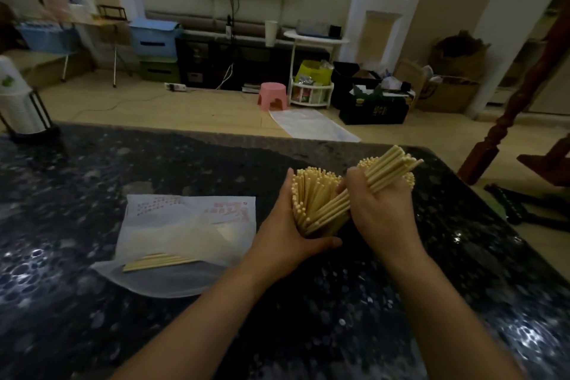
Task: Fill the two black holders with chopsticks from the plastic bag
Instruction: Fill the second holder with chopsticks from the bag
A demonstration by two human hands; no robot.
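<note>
- Plastic bag [188,231] is lying flat on the desk [92,170], left of both hands, a few chopsticks [157,261] remaining inside, pointing left-right.
- Left hand [287,225] is cupping an upright, packed holderful [311,194].
- Right hand [374,203] is gripping a slanted bundle [388,168], lower ends aiming down-left into it; black holders are hidden.

Dark speckled stone counter [154,333] — on it a plastic bag [185,225] holding a few chopsticks [157,262].

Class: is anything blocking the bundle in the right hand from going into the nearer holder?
Yes. The nearer holder is already packed with upright chopsticks, so the slanted bundle gripped by the right hand lies against them.
</note>
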